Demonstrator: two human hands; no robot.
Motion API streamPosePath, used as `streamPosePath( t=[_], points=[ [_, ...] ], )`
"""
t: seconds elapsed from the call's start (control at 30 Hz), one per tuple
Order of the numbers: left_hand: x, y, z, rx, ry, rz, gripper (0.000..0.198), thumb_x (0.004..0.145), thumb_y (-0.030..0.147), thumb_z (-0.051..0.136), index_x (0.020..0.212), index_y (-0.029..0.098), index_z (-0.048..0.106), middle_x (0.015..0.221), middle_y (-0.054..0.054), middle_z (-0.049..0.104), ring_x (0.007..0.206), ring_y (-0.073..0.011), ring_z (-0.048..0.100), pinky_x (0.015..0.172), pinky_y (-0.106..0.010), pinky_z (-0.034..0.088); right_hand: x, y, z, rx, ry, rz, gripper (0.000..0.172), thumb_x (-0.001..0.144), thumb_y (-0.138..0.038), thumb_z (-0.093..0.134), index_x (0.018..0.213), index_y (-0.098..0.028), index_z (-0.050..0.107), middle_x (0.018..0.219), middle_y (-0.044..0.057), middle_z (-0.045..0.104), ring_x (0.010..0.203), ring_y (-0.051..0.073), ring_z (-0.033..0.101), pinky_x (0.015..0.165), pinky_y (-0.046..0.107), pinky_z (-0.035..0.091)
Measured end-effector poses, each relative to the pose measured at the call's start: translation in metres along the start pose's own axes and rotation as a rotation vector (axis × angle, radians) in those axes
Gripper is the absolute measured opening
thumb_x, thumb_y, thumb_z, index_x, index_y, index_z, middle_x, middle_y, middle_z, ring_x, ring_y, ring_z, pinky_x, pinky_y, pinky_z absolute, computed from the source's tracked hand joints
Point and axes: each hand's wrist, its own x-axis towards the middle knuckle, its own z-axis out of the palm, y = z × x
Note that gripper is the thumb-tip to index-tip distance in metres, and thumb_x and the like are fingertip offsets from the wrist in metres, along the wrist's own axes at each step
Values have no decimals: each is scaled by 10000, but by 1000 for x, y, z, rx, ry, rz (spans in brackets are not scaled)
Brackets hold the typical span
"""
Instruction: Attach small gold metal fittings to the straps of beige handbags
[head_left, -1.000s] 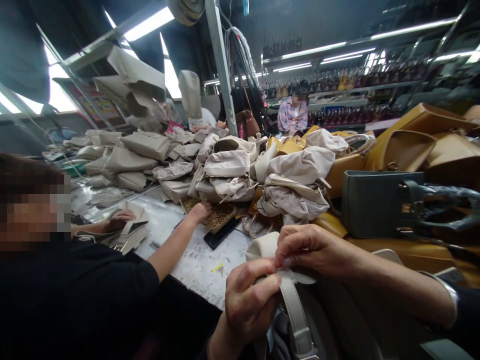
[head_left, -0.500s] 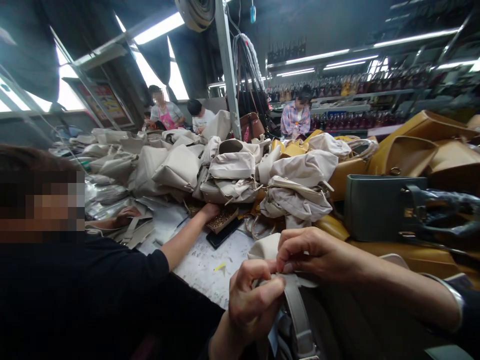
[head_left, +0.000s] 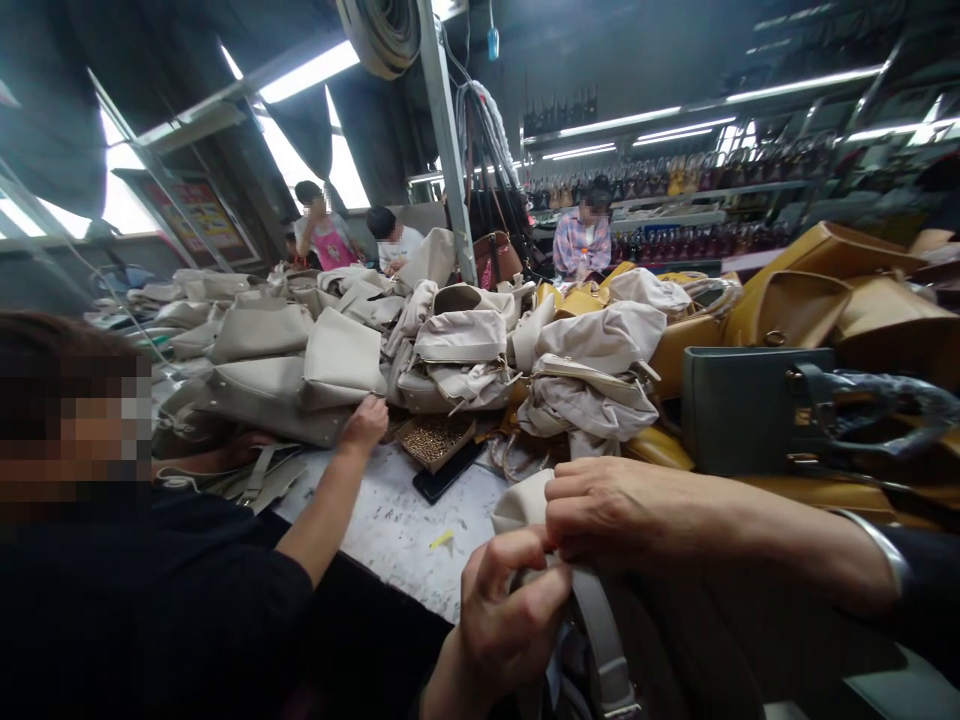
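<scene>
In front of me, low in the view, my left hand [head_left: 511,608] is closed in a pinch at the upper end of a beige handbag strap [head_left: 602,640]. Fingers curled and meeting the left ones, my right hand [head_left: 600,508] is closed at the same end of the strap. Whatever small part lies between the fingertips is hidden. A pale flap of the handbag [head_left: 525,500] shows behind my fingers, and the strap runs down to a metal buckle [head_left: 622,708]. The rest of the bag below is dark and partly covered by my arms.
A co-worker's hand [head_left: 366,422] touches a beige bag [head_left: 343,358] at left. A box of small brass fittings [head_left: 435,440] sits by a black phone [head_left: 448,473] on the white table [head_left: 390,530]. A dark green handbag [head_left: 739,410] and mustard bags [head_left: 795,300] stand right.
My right hand has turned over slightly, its fingers now curled more over the strap end. The co-worker's hand has moved left from the fittings box to a beige bag, which has shifted forward.
</scene>
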Motion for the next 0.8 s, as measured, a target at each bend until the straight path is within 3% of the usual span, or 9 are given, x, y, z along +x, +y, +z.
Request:
streamPosePath(
  t=[0.27,0.43,0.53,0.6,0.7,0.8],
  points=[
    [4,5,-2,60,31,40,232,881,28,591,1009,201,676,986,-29,579,919,-144,686,767,-232,612,6,-4,1,-59,-9,-16,194,1030,-212,569,853,-173,637,826,14,661,743,151,527,745,299,395],
    [-1,8,1,14,-27,57,178,915,75,591,996,197,691,986,-42,567,977,-183,700,799,-279,635,2,-5,13,30,-19,170,376,1036,-346,536,710,-195,647,627,-23,630,546,111,436,583,272,307],
    [-6,6,3,-53,-23,41,215,896,43,601,1031,192,677,1020,-44,570,972,-180,713,834,-286,635,2,-10,15,-56,-57,254,406,1004,-319,533,633,-183,629,556,-7,608,483,106,359,550,292,237],
    [-9,4,2,-71,-15,48,254,880,19,598,1055,188,671,1014,-41,562,1003,-191,715,867,-299,631,3,-11,12,-121,-52,280,446,1010,-354,525,614,-173,618,556,15,609,490,114,379,560,301,233],
    [-10,1,-2,-46,-11,47,287,891,24,561,1100,185,673,1056,-59,547,1074,-214,694,865,-313,627,0,-9,4,-42,38,297,436,1040,-444,509,730,-170,648,673,30,642,592,139,492,593,285,290],
    [-8,2,-4,-8,-13,14,307,890,28,579,1126,205,666,1120,-71,562,1023,-185,685,781,-268,613,-7,-5,-3,199,89,246,246,1032,-372,558,964,-171,682,883,39,670,772,150,581,673,247,380]
  ],
)
